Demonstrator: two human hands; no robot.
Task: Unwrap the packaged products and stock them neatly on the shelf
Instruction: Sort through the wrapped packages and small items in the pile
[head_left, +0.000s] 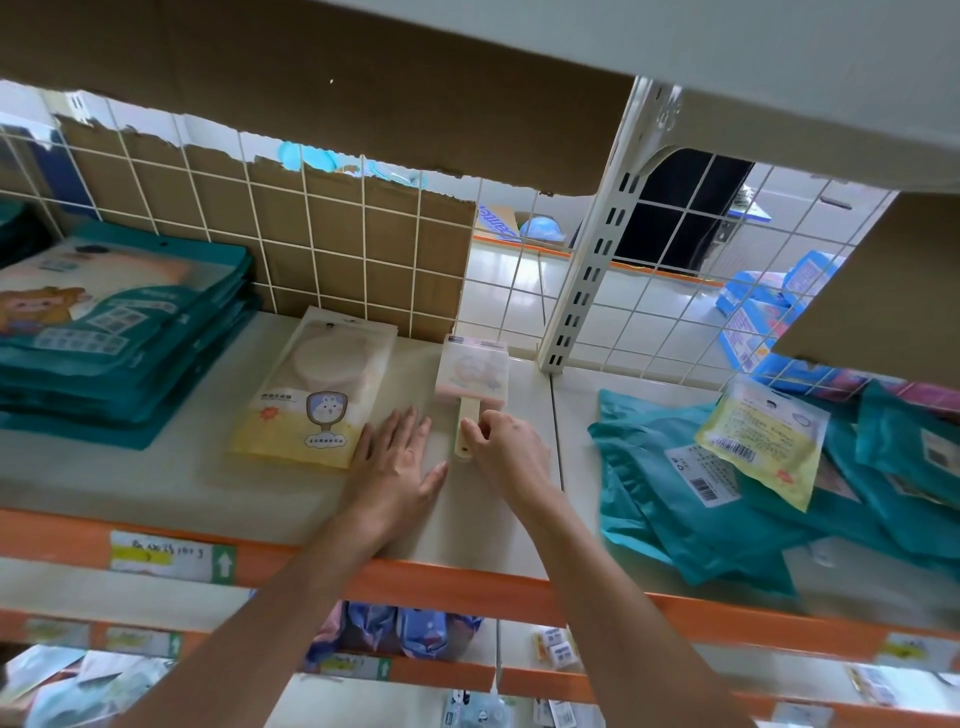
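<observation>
A small hand mirror (471, 375) with a pink square head and a cream handle lies on the white shelf (182, 483), its head toward the back. My right hand (506, 449) pinches the handle near its lower end. My left hand (397, 465) rests flat on the shelf just left of the handle, fingers straight. A yellow-and-white packaged mirror (317, 389) lies flat to the left of my left hand.
A stack of teal product bags (114, 332) fills the shelf's left side. Loose teal wrappers (691, 514) and a yellow packet (761, 441) lie on the right section. A wire grid (519, 291) with cardboard backs the shelf; an upright post (587, 270) divides it.
</observation>
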